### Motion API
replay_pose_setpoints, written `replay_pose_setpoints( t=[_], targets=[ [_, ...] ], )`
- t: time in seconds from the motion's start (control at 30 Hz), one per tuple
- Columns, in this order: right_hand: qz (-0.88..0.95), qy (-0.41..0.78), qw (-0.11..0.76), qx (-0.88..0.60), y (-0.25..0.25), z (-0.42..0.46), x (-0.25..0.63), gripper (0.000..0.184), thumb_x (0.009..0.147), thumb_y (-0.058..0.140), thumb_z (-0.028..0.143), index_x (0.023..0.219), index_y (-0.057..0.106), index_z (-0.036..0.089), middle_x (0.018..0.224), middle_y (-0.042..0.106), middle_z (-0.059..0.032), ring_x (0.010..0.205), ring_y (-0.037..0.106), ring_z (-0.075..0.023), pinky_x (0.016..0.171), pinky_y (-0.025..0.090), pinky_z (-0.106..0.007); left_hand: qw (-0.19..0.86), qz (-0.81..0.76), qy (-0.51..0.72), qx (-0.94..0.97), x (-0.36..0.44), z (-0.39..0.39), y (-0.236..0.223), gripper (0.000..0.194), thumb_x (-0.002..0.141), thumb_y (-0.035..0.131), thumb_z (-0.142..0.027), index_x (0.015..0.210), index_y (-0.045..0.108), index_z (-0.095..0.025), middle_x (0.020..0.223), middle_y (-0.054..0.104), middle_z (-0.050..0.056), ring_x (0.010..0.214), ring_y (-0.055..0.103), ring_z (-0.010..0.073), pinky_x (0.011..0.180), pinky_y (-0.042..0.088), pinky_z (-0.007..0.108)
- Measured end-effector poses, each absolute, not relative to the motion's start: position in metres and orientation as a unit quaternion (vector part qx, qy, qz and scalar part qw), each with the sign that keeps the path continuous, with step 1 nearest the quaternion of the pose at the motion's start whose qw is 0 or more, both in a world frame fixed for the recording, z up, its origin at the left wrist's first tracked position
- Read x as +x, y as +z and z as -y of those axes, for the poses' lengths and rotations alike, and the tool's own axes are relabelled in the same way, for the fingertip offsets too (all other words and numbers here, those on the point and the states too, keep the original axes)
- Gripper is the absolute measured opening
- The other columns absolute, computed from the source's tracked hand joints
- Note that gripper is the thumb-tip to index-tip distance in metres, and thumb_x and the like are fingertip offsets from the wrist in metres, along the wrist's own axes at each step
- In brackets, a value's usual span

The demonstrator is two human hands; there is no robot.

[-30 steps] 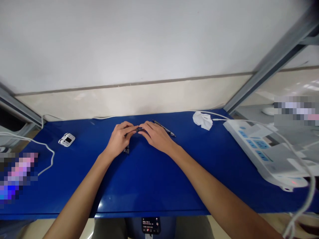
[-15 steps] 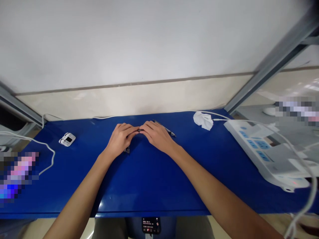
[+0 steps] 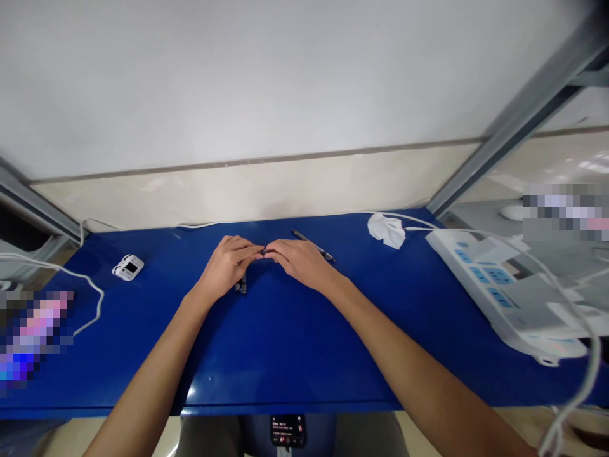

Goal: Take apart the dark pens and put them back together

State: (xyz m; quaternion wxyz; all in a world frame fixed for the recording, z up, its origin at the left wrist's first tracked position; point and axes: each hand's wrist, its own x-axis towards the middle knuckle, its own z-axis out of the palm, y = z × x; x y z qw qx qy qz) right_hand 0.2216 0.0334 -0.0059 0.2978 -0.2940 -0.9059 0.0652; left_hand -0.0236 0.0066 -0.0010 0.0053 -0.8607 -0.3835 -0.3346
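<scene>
Blue and glossy, the table (image 3: 295, 355) spreads under our forearms. Our left hand (image 3: 228, 266) and right hand (image 3: 302, 261) meet near its far side, each pinching the small dark piece (image 3: 264, 251) between thumb and fingers; our fingertips hide most of it, so we cannot tell its exact kind. Partly under our left hand, a dark, shiny item (image 3: 240, 287) lies on the table, too covered to identify. Just beyond our right hand lies a slim dark pen (image 3: 301, 236), slanted. Well to the right we have a crumpled white tissue (image 3: 387, 230) near a white cable (image 3: 421, 228), then a white power strip (image 3: 492, 276) with blue socket faces. Off to the left sits a small white device (image 3: 128, 267) with a dark screen. Below the table's near edge, a lit phone (image 3: 288, 431) shows.
</scene>
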Motion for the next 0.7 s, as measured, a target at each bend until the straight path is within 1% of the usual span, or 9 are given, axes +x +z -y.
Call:
replay_pose_setpoints(
  t=[0.1, 0.23, 0.33, 0.4, 0.5, 0.53, 0.57, 0.63, 0.7],
  targets=[
    [0.905, 0.037, 0.3, -0.298, -0.004, -0.034, 0.222, 0.025, 0.113, 0.047, 0.034, 0.117, 0.068, 0.021, 0.109, 0.077, -0.0093, 0.098, 0.073, -0.0241, 0.088, 0.052, -0.037, 0.008, 0.405, -0.325, -0.855, -0.026, -0.007, 0.0, 0.028, 0.105, 0.061, -0.033, 0.129, 0.073, -0.026, 0.115, 0.08, 0.007, 0.102, 0.073, 0.0229, 0.093, 0.05, 0.045],
    [0.899, 0.002, 0.31, -0.309, -0.004, -0.037, 0.222, 0.027, 0.113, 0.046, 0.033, 0.117, 0.068, 0.02, 0.11, 0.077, -0.0108, 0.099, 0.072, -0.0251, 0.099, 0.049, -0.042, 0.015, 0.416, -0.317, -0.853, -0.031, -0.009, 0.002, 0.031, 0.106, 0.059, -0.03, 0.134, 0.07, -0.025, 0.114, 0.08, 0.008, 0.103, 0.073, 0.0237, 0.094, 0.051, 0.045],
    [0.897, 0.026, 0.311, -0.314, -0.008, -0.038, 0.222, 0.027, 0.113, 0.047, 0.035, 0.116, 0.069, 0.022, 0.109, 0.079, -0.0082, 0.099, 0.074, -0.0246, 0.107, 0.045, -0.046, 0.015, 0.404, -0.312, -0.86, -0.034, -0.01, 0.002, 0.029, 0.107, 0.057, -0.029, 0.131, 0.072, -0.025, 0.113, 0.08, 0.008, 0.1, 0.074, 0.0238, 0.093, 0.051, 0.046],
    [0.891, 0.058, 0.317, -0.321, -0.009, -0.038, 0.222, 0.027, 0.113, 0.048, 0.037, 0.116, 0.071, 0.024, 0.111, 0.08, -0.006, 0.1, 0.075, -0.0245, 0.109, 0.043, -0.046, 0.015, 0.394, -0.312, -0.864, -0.035, -0.011, 0.002, 0.028, 0.107, 0.057, -0.029, 0.13, 0.072, -0.025, 0.114, 0.081, 0.008, 0.099, 0.074, 0.0239, 0.093, 0.051, 0.046],
    [0.877, 0.116, 0.329, -0.332, -0.007, -0.038, 0.222, 0.026, 0.111, 0.051, 0.039, 0.116, 0.073, 0.027, 0.115, 0.08, -0.0041, 0.103, 0.075, -0.0251, 0.102, 0.046, -0.043, 0.017, 0.385, -0.317, -0.867, -0.038, -0.011, 0.001, 0.03, 0.107, 0.057, -0.027, 0.133, 0.071, -0.027, 0.118, 0.081, 0.007, 0.099, 0.074, 0.0239, 0.093, 0.051, 0.047],
    [0.87, 0.141, 0.331, -0.336, -0.005, -0.037, 0.222, 0.025, 0.11, 0.053, 0.04, 0.114, 0.074, 0.028, 0.113, 0.081, -0.0035, 0.101, 0.075, -0.0248, 0.098, 0.047, -0.042, 0.017, 0.384, -0.317, -0.867, -0.039, -0.011, 0.001, 0.031, 0.107, 0.056, -0.026, 0.134, 0.071, -0.027, 0.118, 0.08, 0.007, 0.099, 0.074, 0.0238, 0.093, 0.051, 0.047],
    [0.862, 0.171, 0.333, -0.34, -0.002, -0.037, 0.223, 0.024, 0.109, 0.056, 0.041, 0.111, 0.076, 0.028, 0.108, 0.081, -0.0029, 0.097, 0.075, -0.024, 0.094, 0.049, -0.04, 0.016, 0.382, -0.316, -0.868, -0.039, -0.011, 0.001, 0.031, 0.107, 0.056, -0.025, 0.134, 0.071, -0.028, 0.119, 0.08, 0.006, 0.099, 0.074, 0.0236, 0.093, 0.051, 0.047],
    [0.836, 0.25, 0.342, -0.349, 0.004, -0.036, 0.223, 0.023, 0.105, 0.062, 0.045, 0.103, 0.077, 0.027, 0.093, 0.08, -0.0021, 0.082, 0.073, -0.0212, 0.081, 0.05, -0.036, 0.011, 0.382, -0.316, -0.868, -0.038, -0.01, 0.002, 0.031, 0.107, 0.056, -0.024, 0.134, 0.071, -0.028, 0.119, 0.08, 0.006, 0.101, 0.074, 0.0232, 0.093, 0.051, 0.046],
    [0.79, 0.335, 0.372, -0.353, 0.008, -0.035, 0.224, 0.027, 0.1, 0.068, 0.049, 0.095, 0.078, 0.025, 0.079, 0.076, -0.002, 0.068, 0.068, -0.0185, 0.068, 0.049, -0.033, 0.012, 0.391, -0.329, -0.859, -0.035, -0.009, 0.004, 0.027, 0.106, 0.057, -0.027, 0.13, 0.072, -0.028, 0.118, 0.08, 0.006, 0.101, 0.074, 0.023, 0.094, 0.051, 0.045]
  ],
)
